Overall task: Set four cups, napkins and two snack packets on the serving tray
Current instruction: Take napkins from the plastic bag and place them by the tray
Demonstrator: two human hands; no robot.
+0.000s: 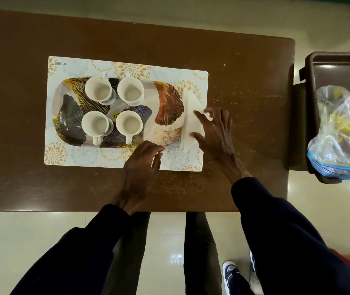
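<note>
A leaf-patterned serving tray (170, 103) lies on a floral placemat (127, 67). Several white cups stand in two rows on the tray's left half, among them a back-left cup (98, 89) and a front-right cup (129, 122). A folded white napkin (189, 116) lies on the tray's right end. My right hand (214, 130) rests on the napkin's right side, fingers spread over it. My left hand (142, 165) hovers at the tray's front edge with curled fingers, holding nothing that I can see.
The brown table (244, 81) ends at the right. Beside it stands a brown bin (318, 60) holding a clear plastic bag (340, 128) with yellow contents. My legs and a shoe show below the table's front edge.
</note>
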